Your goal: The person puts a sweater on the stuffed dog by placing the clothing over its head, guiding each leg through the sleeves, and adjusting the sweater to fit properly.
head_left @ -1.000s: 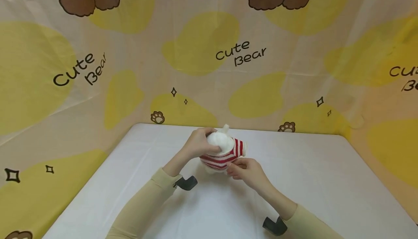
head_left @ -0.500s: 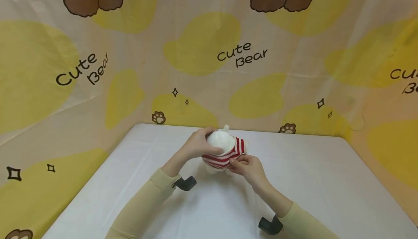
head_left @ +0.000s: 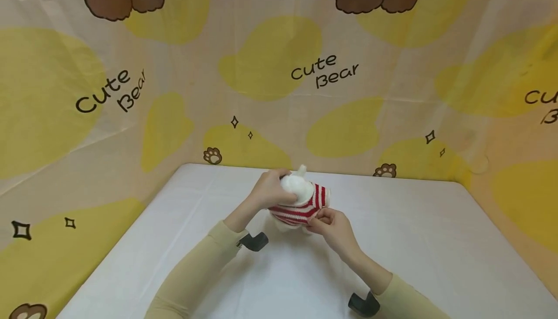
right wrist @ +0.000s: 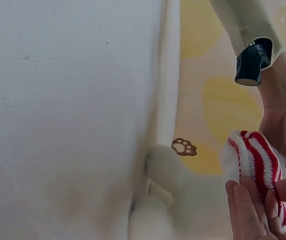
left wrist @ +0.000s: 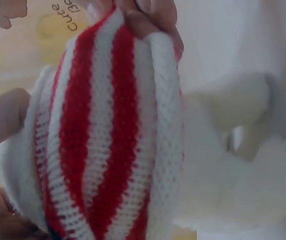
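Observation:
A white plush toy (head_left: 295, 186) wears a red-and-white striped knitted sweater (head_left: 291, 216) over the middle of the white table. My left hand (head_left: 271, 192) grips the toy's upper body from the left, thumb across its near side. At the sweater's right lower part, my right hand (head_left: 336, 228) pinches the knit between thumb and fingers. The left wrist view shows the sweater (left wrist: 100, 130) pulled up to a peak at the fingertips, with the toy's fluffy white legs (left wrist: 238, 175) beyond its ribbed hem. In the right wrist view, fingers lie along the striped knit (right wrist: 260, 155).
The white table (head_left: 418, 241) ends at a cloth backdrop (head_left: 266, 67) with yellow patches and bear prints. Black wrist-camera mounts (head_left: 254, 242) hang under both forearms. The toy's legs (right wrist: 165, 165) reach close to the table surface in the right wrist view.
My right hand has shifted slightly right along the sweater, rising and then dipping a little, still pinching the knit. My left hand keeps its grip on the plush toy.

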Demonstrator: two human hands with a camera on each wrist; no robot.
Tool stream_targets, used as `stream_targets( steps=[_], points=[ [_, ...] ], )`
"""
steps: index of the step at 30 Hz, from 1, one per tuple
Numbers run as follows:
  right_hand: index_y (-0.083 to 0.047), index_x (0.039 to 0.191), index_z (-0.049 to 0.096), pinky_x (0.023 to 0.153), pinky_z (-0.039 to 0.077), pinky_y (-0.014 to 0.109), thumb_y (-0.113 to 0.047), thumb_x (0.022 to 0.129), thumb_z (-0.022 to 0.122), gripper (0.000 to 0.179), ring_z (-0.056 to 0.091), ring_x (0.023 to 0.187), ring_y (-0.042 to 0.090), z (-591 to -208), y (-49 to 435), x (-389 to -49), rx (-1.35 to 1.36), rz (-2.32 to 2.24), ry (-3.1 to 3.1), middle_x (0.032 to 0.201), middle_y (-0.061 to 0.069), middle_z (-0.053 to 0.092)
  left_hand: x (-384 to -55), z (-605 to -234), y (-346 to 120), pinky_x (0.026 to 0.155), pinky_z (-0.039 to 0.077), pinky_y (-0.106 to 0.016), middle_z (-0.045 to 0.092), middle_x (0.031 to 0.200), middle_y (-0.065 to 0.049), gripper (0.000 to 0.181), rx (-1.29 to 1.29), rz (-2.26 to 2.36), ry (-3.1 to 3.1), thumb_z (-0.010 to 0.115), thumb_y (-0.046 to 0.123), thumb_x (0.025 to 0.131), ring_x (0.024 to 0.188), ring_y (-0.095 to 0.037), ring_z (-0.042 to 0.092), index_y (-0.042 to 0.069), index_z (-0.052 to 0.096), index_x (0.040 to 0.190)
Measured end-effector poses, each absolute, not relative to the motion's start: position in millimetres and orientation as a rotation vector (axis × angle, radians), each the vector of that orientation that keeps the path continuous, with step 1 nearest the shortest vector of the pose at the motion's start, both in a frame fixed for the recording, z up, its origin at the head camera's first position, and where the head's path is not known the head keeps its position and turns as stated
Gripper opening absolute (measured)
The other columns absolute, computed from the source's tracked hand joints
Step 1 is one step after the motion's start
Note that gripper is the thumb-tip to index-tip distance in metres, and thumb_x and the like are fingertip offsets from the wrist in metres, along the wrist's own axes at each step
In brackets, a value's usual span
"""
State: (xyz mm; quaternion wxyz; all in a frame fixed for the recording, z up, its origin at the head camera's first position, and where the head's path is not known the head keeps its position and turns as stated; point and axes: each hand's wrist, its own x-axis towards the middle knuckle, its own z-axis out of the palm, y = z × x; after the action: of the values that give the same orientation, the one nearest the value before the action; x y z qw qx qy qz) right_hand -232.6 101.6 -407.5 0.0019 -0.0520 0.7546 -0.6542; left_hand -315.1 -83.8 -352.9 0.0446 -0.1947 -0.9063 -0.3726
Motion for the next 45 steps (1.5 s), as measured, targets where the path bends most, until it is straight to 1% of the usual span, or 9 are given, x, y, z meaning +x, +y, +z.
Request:
stream_targets(
  steps=[7,12,15,21,25,29,35,41,45],
  points=[
    [0.003,0.079,0.058,0.068,0.055,0.024,-0.003,0.083,0.064,0.010,0.066,0.073,0.015,-408.0,103.9,-231.4,-0.209,-1.944,2.458,0.075,0.011,0.069,-317.7,-355.5,-84.6,0.064,0.048,-0.027,0.068,0.091,-0.006,0.050,-0.557,-1.191,-2.727,0.083,0.019,0.060,0.077,-0.017,0.057,0.007,0.067,0.106],
    [-0.002,0.072,0.057,0.056,0.043,0.021,-0.002,0.078,0.068,0.012,0.058,0.065,0.011,-410.7,103.3,-231.3,-0.187,-1.892,2.549,0.066,0.005,0.064,-320.3,-356.1,-85.9,0.065,0.048,-0.028,0.068,0.091,-0.006,0.047,-0.532,-1.243,-2.725,0.081,0.017,0.061,0.078,-0.018,0.058,0.007,0.068,0.105],
    [-0.002,0.070,0.056,0.054,0.040,0.020,-0.001,0.076,0.067,0.013,0.057,0.063,0.011,-411.3,103.7,-230.8,-0.203,-1.862,2.577,0.064,0.003,0.063,-321.0,-356.6,-86.5,0.064,0.048,-0.028,0.068,0.091,-0.005,0.044,-0.514,-1.275,-2.731,0.080,0.018,0.061,0.078,-0.018,0.057,0.008,0.068,0.103],
    [0.000,0.071,0.055,0.061,0.051,0.024,0.000,0.076,0.066,0.013,0.061,0.065,0.010,-412.8,104.5,-229.5,-0.247,-1.850,2.532,0.064,0.003,0.060,-321.7,-358.2,-89.5,0.064,0.048,-0.028,0.069,0.089,-0.004,0.042,-0.460,-1.345,-2.719,0.080,0.018,0.060,0.078,-0.018,0.058,0.010,0.069,0.100],
    [0.000,0.071,0.055,0.066,0.056,0.031,-0.001,0.078,0.066,0.013,0.068,0.070,0.019,-414.1,104.1,-228.6,-0.254,-1.811,2.520,0.064,0.006,0.063,-322.5,-359.5,-91.0,0.065,0.048,-0.028,0.069,0.089,-0.004,0.039,-0.443,-1.391,-2.715,0.079,0.018,0.060,0.079,-0.018,0.058,0.011,0.070,0.097],
    [0.001,0.070,0.056,0.066,0.057,0.032,-0.003,0.078,0.067,0.014,0.070,0.072,0.025,-414.6,104.8,-229.6,-0.247,-1.786,2.514,0.068,0.011,0.068,-322.1,-360.1,-91.1,0.064,0.048,-0.028,0.069,0.089,-0.004,0.036,-0.427,-1.415,-2.716,0.079,0.019,0.061,0.079,-0.018,0.058,0.012,0.069,0.095],
    [0.008,0.082,0.058,0.072,0.057,0.035,-0.005,0.085,0.061,0.013,0.071,0.080,0.028,-412.0,105.5,-232.8,-0.230,-1.917,2.344,0.082,0.018,0.070,-320.0,-360.7,-89.8,0.066,0.049,-0.029,0.070,0.091,-0.004,0.038,-0.433,-1.439,-2.702,0.080,0.016,0.061,0.080,-0.018,0.059,0.011,0.069,0.097],
    [0.009,0.099,0.063,0.074,0.057,0.037,-0.027,0.091,0.062,0.037,0.071,0.083,0.028,-400.3,107.4,-233.2,-0.225,-1.907,2.306,0.091,0.020,0.071,-318.9,-359.3,-86.1,0.069,0.049,-0.030,0.070,0.096,-0.004,0.043,-0.484,-1.403,-2.703,0.081,0.016,0.061,0.083,-0.018,0.059,0.011,0.068,0.102],
    [0.008,0.101,0.065,0.072,0.057,0.036,-0.036,0.090,0.062,0.046,0.072,0.081,0.026,-394.6,106.8,-235.0,-0.191,-1.885,2.302,0.089,0.019,0.072,-318.0,-358.5,-85.9,0.067,0.049,-0.031,0.069,0.096,-0.004,0.044,-0.474,-1.398,-2.703,0.081,0.016,0.061,0.082,-0.018,0.059,0.011,0.068,0.103]
  ],
)
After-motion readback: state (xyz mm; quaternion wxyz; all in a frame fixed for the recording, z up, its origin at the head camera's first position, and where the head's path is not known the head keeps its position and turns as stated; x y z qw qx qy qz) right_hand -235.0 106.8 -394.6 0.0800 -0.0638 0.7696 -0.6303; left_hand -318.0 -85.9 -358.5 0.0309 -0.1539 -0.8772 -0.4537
